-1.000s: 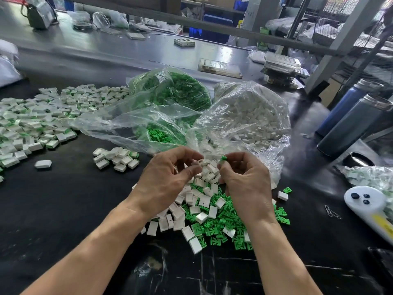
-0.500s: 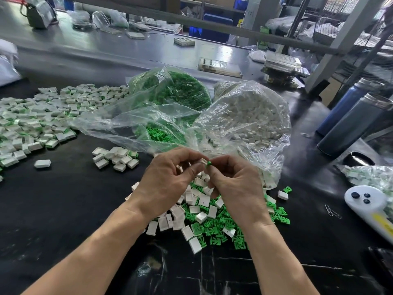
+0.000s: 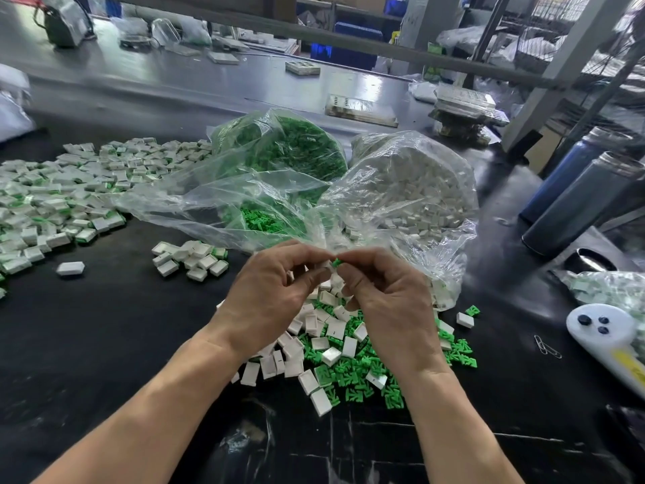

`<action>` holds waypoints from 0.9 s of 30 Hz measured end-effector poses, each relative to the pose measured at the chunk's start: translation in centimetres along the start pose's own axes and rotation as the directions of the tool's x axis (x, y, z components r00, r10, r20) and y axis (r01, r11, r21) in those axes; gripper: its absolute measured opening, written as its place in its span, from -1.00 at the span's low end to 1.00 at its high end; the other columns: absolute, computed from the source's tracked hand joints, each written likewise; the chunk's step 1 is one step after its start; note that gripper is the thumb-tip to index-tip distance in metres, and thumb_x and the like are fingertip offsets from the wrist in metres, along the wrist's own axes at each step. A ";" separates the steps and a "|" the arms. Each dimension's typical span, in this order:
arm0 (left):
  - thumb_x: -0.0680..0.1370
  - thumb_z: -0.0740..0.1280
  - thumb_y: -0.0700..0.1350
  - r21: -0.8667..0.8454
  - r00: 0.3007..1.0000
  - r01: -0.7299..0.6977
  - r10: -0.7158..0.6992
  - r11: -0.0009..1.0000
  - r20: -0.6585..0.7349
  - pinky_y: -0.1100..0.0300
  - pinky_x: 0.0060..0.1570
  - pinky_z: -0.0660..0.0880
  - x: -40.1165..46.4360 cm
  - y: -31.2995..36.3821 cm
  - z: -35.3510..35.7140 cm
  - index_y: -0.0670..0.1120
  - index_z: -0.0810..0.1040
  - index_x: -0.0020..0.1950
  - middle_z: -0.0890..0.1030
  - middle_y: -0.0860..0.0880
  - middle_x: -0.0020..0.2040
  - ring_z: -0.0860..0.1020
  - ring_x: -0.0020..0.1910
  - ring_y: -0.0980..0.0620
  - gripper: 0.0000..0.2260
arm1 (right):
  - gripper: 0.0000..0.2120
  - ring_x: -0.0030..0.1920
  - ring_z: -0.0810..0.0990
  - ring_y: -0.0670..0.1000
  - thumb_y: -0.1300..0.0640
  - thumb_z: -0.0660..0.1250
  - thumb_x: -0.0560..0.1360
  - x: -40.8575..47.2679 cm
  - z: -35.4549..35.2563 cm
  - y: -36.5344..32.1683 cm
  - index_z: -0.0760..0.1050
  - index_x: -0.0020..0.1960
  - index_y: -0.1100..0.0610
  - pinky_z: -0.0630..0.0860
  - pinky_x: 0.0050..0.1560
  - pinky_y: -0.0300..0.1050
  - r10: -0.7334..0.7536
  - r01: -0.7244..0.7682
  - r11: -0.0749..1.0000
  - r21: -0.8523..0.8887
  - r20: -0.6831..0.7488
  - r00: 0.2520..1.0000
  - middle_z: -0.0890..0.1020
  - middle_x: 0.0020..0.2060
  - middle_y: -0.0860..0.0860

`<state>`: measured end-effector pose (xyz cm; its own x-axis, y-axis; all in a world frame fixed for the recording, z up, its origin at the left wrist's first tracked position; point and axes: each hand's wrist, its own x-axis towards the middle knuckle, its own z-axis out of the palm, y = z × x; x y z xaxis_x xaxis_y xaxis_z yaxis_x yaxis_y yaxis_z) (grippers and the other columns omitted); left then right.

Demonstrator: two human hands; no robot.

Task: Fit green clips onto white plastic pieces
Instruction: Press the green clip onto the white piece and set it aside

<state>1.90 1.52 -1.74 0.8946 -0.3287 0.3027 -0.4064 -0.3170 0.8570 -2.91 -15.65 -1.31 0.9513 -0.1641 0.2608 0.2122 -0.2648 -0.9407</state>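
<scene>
We see a green clip (image 3: 336,262) pinched at the fingertips of the right hand (image 3: 391,309), raised above the dark surface (image 3: 104,344) and touching a white plastic piece (image 3: 325,265) that the left hand (image 3: 272,302) grips with curled fingers; most of that piece is hidden. Directly beneath both hands lies a loose heap of white pieces (image 3: 314,344) mixed with green clips (image 3: 352,375). Just behind the hands, two clear plastic bags sit side by side and touching: the bag on the left (image 3: 279,162) holds green clips, the bag on the right (image 3: 412,190) holds white pieces, its mouth spilling toward the heap. Farther left, a small cluster (image 3: 190,258) and a broad spread of white pieces with green showing (image 3: 69,190) cover the surface.
</scene>
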 end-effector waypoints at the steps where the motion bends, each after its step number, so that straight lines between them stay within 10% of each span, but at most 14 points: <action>1: 0.58 0.46 -0.12 -0.003 1.000 0.003 -0.003 1.000 -0.001 0.35 -0.09 0.53 0.0 0.0 0.0 0.09 0.70 0.14 0.67 0.19 -0.05 0.62 -0.08 0.21 -0.82 | -0.80 -0.23 0.69 0.00 0.20 0.46 0.57 0.0 0.0 0.1 0.67 0.02 -0.12 0.70 -0.21 -0.05 -0.006 0.006 1.000 -0.007 0.001 1.000 0.72 -0.17 -0.05; 10: 0.52 0.52 -0.06 -0.031 0.998 0.043 -0.045 0.999 -0.047 0.29 -0.22 0.59 0.0 -0.2 -0.2 0.16 0.65 -0.01 0.67 0.19 -0.14 0.59 -0.26 0.20 -0.87 | -0.82 -0.15 0.69 -0.12 0.19 0.51 0.54 0.3 -0.1 0.7 0.71 -0.01 -0.11 0.64 -0.17 -0.21 0.065 -0.063 0.995 -0.081 0.028 0.997 0.73 -0.14 -0.15; 18: 0.52 0.52 -0.14 -0.179 0.996 0.084 -0.088 0.980 -0.018 0.17 -0.13 0.63 0.1 0.1 -0.2 0.05 0.69 -0.03 0.72 0.06 -0.12 0.66 -0.13 0.00 -0.90 | -0.93 -0.29 0.67 0.00 0.23 0.50 0.53 0.4 -0.2 0.1 0.70 0.00 0.12 0.68 -0.25 -0.11 0.177 -0.180 0.965 0.191 0.029 0.984 0.74 -0.22 0.09; 27: 0.52 0.50 -0.17 -0.240 0.994 0.105 -0.107 0.965 0.004 0.31 -0.21 0.55 0.1 0.3 -0.3 -0.01 0.69 -0.03 0.72 0.05 -0.14 0.63 -0.21 0.19 -0.92 | -0.87 -0.28 0.67 -0.06 0.15 0.51 0.54 0.1 0.0 0.4 0.68 -0.08 -0.08 0.70 -0.22 -0.07 0.088 -0.087 0.995 -0.044 0.025 0.996 0.72 -0.24 -0.04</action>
<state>1.90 1.64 -1.31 0.9324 -0.2963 0.2072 -0.2534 -0.1269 0.9590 -2.71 -15.75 -1.70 0.9716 -0.1634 0.1714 0.1185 -0.2910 -0.9494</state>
